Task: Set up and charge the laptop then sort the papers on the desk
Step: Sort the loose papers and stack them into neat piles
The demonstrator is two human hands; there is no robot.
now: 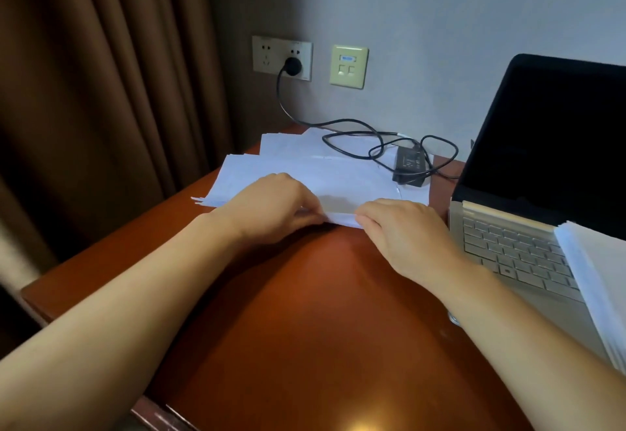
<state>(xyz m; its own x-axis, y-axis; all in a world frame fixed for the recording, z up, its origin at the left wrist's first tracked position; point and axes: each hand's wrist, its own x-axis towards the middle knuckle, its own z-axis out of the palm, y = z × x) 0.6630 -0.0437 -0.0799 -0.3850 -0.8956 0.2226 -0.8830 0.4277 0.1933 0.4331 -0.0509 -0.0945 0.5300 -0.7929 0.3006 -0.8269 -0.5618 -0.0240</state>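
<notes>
A loose pile of white papers [332, 173] lies spread across the far left of the wooden desk [305, 295]. My left hand [271, 207] and my right hand [403, 234] both pinch the near edge of the top sheets, side by side. At the right stands the open laptop [528, 227] with a dark screen. A neat stack of papers [599, 278] rests on its keyboard. The black charger brick [410, 164] sits on the spread papers, its cable [291, 105] running up to a plug in the wall socket [283, 57].
Brown curtains [101, 91] hang at the left, beside the desk's left edge. A second wall plate [349, 66] is mounted to the right of the socket. Coiled cable loops lie on the back papers near the wall.
</notes>
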